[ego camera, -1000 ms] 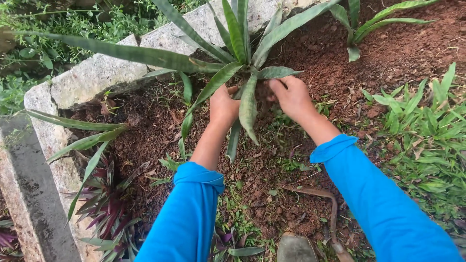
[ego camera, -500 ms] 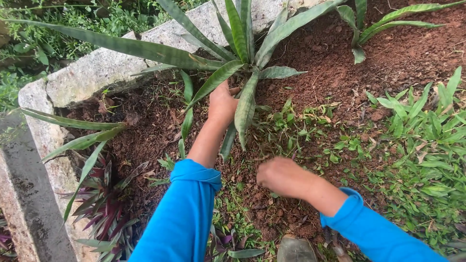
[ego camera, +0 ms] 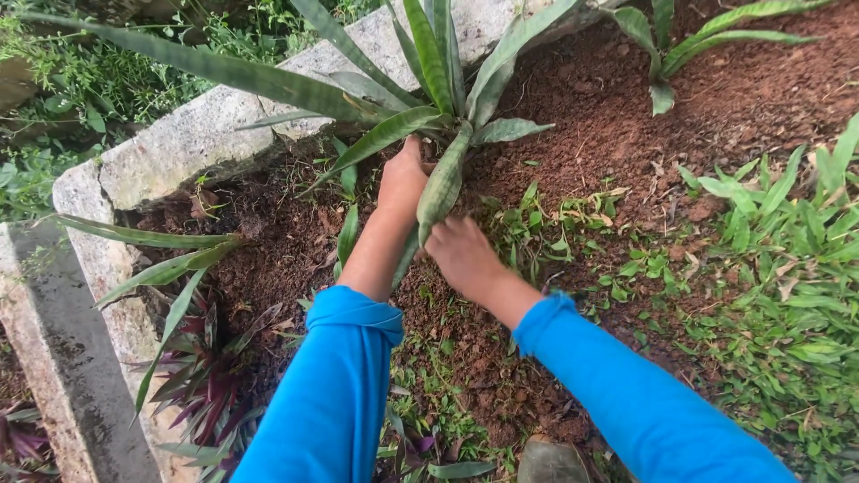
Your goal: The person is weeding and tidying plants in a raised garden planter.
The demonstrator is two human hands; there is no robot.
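Left hand point(ego camera: 403, 179) pushed in at the base of the long-leaved plant point(ego camera: 438, 98), at about 12 o'clock in the view — fingers hidden among the leaves, so cannot tell whether closed on anything. Right hand point(ego camera: 461, 253) just below it, near the centre, knuckles up, fingers curled down toward the red-brown soil point(ego camera: 617, 116); hidden fingertips, so grip not readable either. One drooping mottled leaf point(ego camera: 441, 183) hanging between the two hands, touching or nearly touching both. Both forearms in bright blue sleeves point(ego camera: 331, 394), coming up from 6 o'clock. Rough stone edging point(ego camera: 192, 134) running from 9 o'clock up to 12 o'clock behind the plant. A second long-leaved plant point(ego camera: 667, 45) at 1 o'clock. Low green weeds point(ego camera: 573, 237) scattered at 3 o'clock beside the right hand, thicker grass point(ego camera: 787, 233) farther right. Purple-leaved plants point(ego camera: 210, 376) at 8 o'clock — close beside the left sleeve.
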